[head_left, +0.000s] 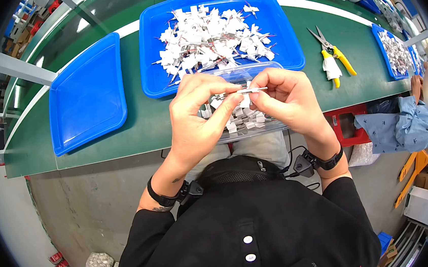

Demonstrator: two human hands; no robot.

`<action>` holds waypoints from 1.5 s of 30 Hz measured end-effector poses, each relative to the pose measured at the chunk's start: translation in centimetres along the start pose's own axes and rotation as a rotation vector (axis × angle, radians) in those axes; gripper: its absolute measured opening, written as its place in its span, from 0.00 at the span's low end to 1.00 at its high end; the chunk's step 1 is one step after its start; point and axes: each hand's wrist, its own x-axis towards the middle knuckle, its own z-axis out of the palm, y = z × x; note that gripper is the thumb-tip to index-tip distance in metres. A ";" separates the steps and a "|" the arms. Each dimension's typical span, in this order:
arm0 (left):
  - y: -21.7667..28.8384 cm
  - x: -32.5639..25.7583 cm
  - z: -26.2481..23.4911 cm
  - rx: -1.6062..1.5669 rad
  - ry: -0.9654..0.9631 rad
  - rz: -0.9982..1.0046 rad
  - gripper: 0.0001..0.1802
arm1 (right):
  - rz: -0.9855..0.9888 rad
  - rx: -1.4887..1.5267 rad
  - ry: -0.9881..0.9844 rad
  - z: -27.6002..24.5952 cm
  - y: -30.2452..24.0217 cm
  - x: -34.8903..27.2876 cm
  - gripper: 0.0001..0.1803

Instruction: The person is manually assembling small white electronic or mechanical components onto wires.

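A small slim white-and-grey piece (252, 90) is pinched between both hands, held level above a clear plastic box. My left hand (196, 107) has its thumb and forefinger closed on the piece's left end. At the other end, the thumb and fingertips of my right hand (289, 96) are closed on it. Below, the clear box (274, 127) holds many small white-and-silver pieces (247, 120), partly hidden by my hands. Just beyond it a blue tray (148, 63) carries a heap of white-tabbed pieces (205, 37) with thin red and dark wires.
Another blue tray (88, 93), with nothing in it, lies at the left on the green table (138, 135). Yellow-handled pliers (332, 57) lie to the right. A further loaded tray (392, 52) sits by a seated co-worker in a blue shirt (401, 124).
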 end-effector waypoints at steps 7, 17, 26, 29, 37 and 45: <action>0.5 -0.2 0.0 -0.067 0.008 -0.141 0.05 | -0.300 -0.389 0.146 0.8 0.6 0.4 0.04; 1.1 0.0 0.0 -0.010 -0.053 -0.215 0.03 | -0.375 -0.581 0.144 1.2 0.4 0.3 0.05; 0.9 0.1 0.0 -0.061 -0.116 -0.215 0.02 | -0.189 -0.458 0.061 -0.1 0.1 0.4 0.07; 0.9 0.2 0.1 -0.070 -0.129 -0.215 0.02 | -0.229 -0.417 0.065 -0.4 0.2 0.6 0.09; 0.7 0.3 -0.2 -0.034 -0.186 -0.149 0.02 | -0.224 -0.335 0.047 -0.3 0.2 0.3 0.09; 0.4 0.2 -0.2 -0.034 -0.177 -0.092 0.03 | -0.172 -0.348 0.074 -0.1 -0.1 0.1 0.09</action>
